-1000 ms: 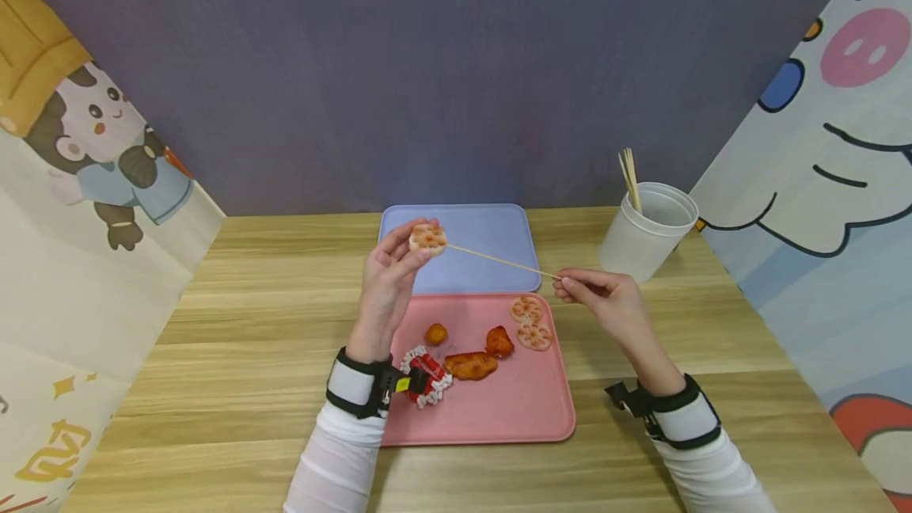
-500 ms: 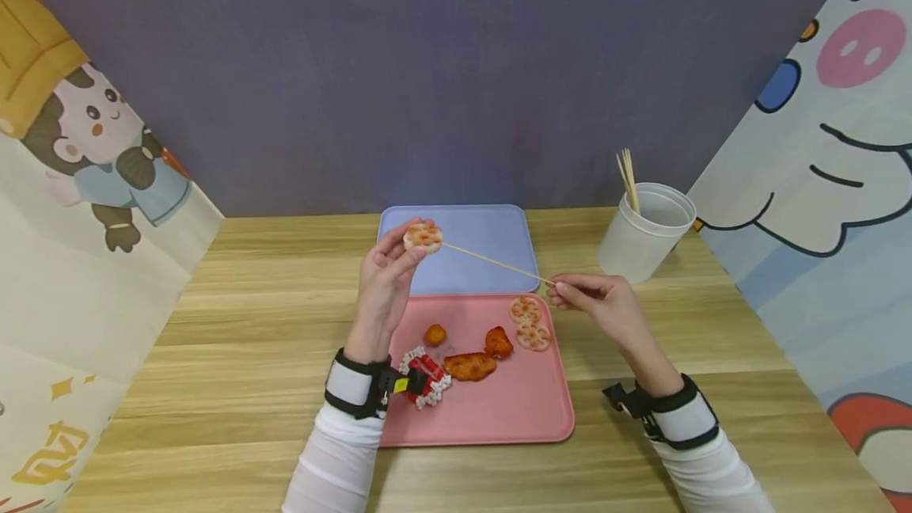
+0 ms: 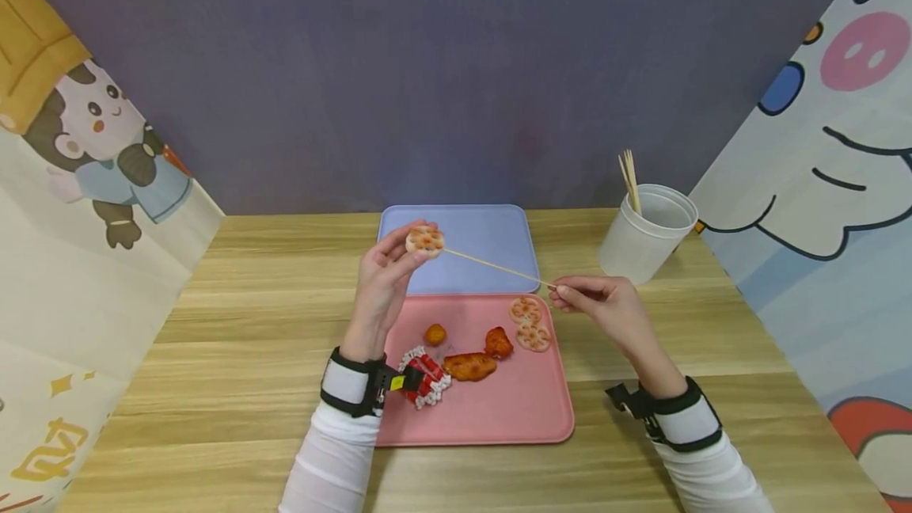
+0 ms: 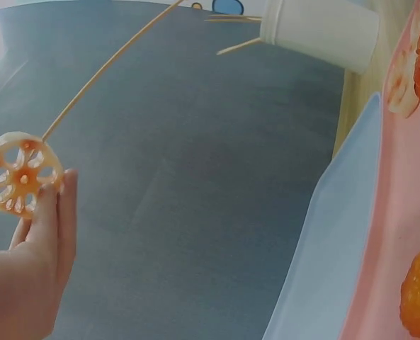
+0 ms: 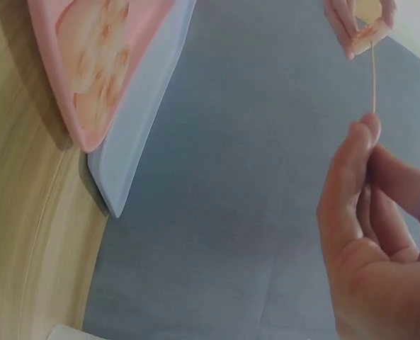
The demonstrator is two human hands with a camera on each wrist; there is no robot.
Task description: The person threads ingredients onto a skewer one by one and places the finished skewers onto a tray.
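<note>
My left hand [image 3: 381, 283] pinches a lotus root slice [image 3: 425, 241] by its edge, raised over the blue tray. In the left wrist view the pale slice [image 4: 23, 175] shows its ring of holes and browned middle. My right hand [image 3: 606, 303] pinches the far end of a thin wooden skewer [image 3: 499, 267]. The skewer's other end meets the slice's rim, as the right wrist view also shows with the skewer [image 5: 373, 78] running straight to it. Two more lotus root slices [image 3: 533, 336] lie in the top right corner of the pink tray [image 3: 513, 410].
Also on the pink tray are a chicken wing [image 3: 470, 366], a reddish fried piece [image 3: 499, 343], a small golden ball [image 3: 435, 334] and a red-and-white item [image 3: 430, 390] partly behind the left wrist strap. The blue tray [image 3: 484, 228] lies behind. A white bucket [image 3: 644, 236] holds several skewers [image 3: 630, 180].
Both hands stay nearly in place with the slice and skewer. The right hand has come slightly left and down since a second ago, and the skewer end stays at the slice.
</note>
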